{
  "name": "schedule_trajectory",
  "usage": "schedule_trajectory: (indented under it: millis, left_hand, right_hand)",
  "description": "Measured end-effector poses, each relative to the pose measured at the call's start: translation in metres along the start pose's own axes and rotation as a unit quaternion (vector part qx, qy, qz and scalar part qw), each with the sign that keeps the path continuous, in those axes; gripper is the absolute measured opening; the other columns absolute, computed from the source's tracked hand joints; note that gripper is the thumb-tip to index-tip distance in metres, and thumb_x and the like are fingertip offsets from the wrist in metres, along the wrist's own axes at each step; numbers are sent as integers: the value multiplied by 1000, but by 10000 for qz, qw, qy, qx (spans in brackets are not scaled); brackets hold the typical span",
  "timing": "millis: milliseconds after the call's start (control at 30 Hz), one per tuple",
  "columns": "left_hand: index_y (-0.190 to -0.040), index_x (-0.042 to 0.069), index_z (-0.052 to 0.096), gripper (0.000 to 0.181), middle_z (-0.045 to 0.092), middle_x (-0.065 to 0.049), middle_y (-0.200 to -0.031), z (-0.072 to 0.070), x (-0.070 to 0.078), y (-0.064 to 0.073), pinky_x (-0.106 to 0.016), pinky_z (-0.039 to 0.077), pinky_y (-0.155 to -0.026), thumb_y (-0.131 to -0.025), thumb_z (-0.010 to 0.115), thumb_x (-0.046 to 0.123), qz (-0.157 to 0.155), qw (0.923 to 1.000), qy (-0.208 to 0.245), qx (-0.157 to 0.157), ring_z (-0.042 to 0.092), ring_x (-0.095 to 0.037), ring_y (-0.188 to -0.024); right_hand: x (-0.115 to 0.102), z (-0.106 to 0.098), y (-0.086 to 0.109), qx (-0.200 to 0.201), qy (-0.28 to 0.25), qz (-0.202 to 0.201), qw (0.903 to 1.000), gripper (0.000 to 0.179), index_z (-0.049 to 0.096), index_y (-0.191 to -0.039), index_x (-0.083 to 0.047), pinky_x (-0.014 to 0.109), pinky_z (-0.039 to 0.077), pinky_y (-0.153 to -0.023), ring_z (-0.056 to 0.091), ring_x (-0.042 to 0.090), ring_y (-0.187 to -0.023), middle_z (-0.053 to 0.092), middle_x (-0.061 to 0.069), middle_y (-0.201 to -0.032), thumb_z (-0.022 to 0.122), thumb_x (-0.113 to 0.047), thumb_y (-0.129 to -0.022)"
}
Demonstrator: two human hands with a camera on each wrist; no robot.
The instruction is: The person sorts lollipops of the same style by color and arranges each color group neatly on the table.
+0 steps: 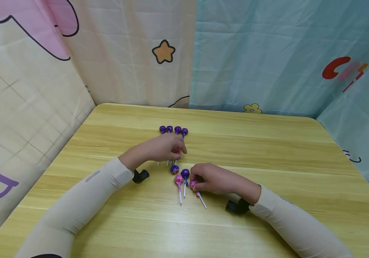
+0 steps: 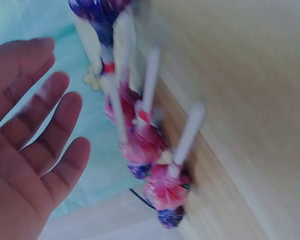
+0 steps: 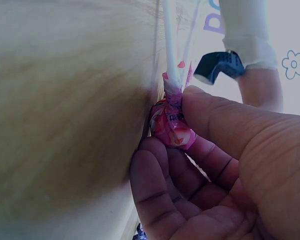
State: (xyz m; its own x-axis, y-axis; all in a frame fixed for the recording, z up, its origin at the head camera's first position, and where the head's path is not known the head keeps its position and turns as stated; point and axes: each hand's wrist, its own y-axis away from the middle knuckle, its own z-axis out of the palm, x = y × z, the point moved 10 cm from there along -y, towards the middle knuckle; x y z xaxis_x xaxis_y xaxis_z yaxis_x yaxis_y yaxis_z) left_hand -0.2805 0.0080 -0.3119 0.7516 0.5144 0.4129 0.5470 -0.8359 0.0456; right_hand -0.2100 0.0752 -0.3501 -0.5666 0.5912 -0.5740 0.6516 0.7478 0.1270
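My right hand [image 1: 215,178] is low over the wooden table, with thumb and fingers pinching a pink-wrapped lollipop [image 3: 172,125] by its head; its white stick points toward the near edge. Just left of that hand lie another pink lollipop [image 1: 178,179] and a purple one [image 1: 185,174]. My left hand [image 1: 162,147] hovers above the lollipops farther back, fingers loosely bent and holding nothing in the left wrist view. Beneath it, partly hidden, are pink lollipops [image 2: 166,189] with their sticks. One purple lollipop [image 1: 175,169] lies between the two hands.
Several purple lollipops [image 1: 169,129] line up side by side behind my left hand. The wooden table [image 1: 268,143] reaches back to printed curtains [image 1: 255,53]. Black camera mounts [image 1: 237,207] stick out below both wrists.
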Motion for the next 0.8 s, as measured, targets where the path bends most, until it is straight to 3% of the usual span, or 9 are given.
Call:
schedule_trajectory:
  millis: [233,433,800]
  left_hand:
    - [-109,6,75,20,65,-2,-104,17,17,16,-31,49,-86,-89,71,7,174,9975,-375,-572,61,-19,-97]
    - [-98,12,78,10,64,5,-92,19,21,20,-31,47,-79,-89,74,11,286,9965,-532,-580,57,-15,-86]
    - [-100,6,77,12,67,1,-93,23,18,29,-25,49,-74,-88,73,7,112,9973,-70,-725,60,-12,-81]
  right_hand:
    - [0,1,-1,-27,5,36,10000,10,60,-90,-19,27,43,-67,50,10,-76,53,-7,-83,70,-18,-94]
    - [-1,0,0,8,-31,-6,10000,11,60,-89,-19,27,42,-65,49,9,-75,53,-6,-82,70,-17,-94]
    - [2,0,-1,-59,-100,130,9998,11,60,-89,-20,28,42,-65,50,11,-76,53,-6,-82,70,-17,-94]
